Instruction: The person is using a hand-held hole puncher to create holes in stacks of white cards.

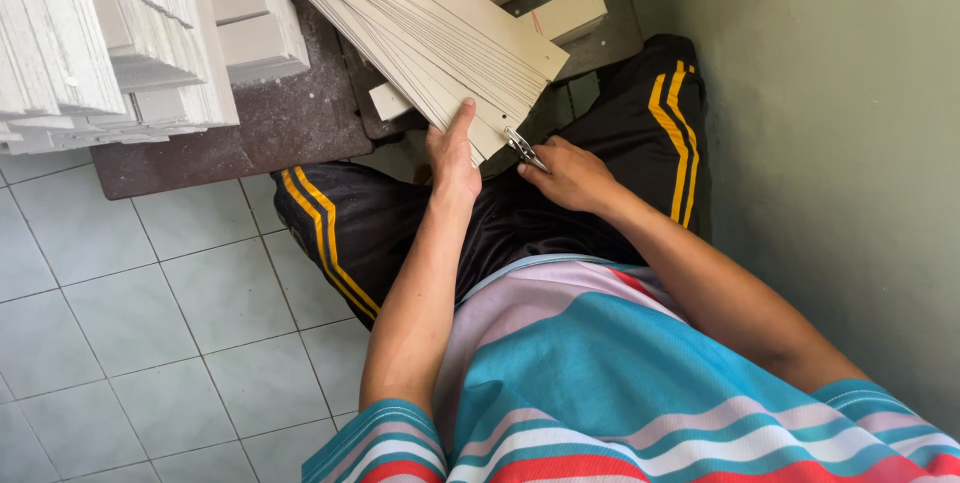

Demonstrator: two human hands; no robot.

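The left hand grips the near edge of a fanned stack of cream card sheets, thumb pressed flat on top, while the right hand just beside it closes its fingers round a small metal clip touching the stack's near corner. The stack rests on a dark brown table; piles of white cards stand on that table, well apart from the stack.

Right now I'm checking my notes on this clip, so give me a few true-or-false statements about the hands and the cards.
1. The left hand grips a fanned stack of cards. True.
2. The right hand holds a metal clip at the stack's corner. True.
3. The right hand is empty. False: it holds the clip.
4. The floor is carpet. False: pale tiles.
5. The trousers have yellow stripes. True.
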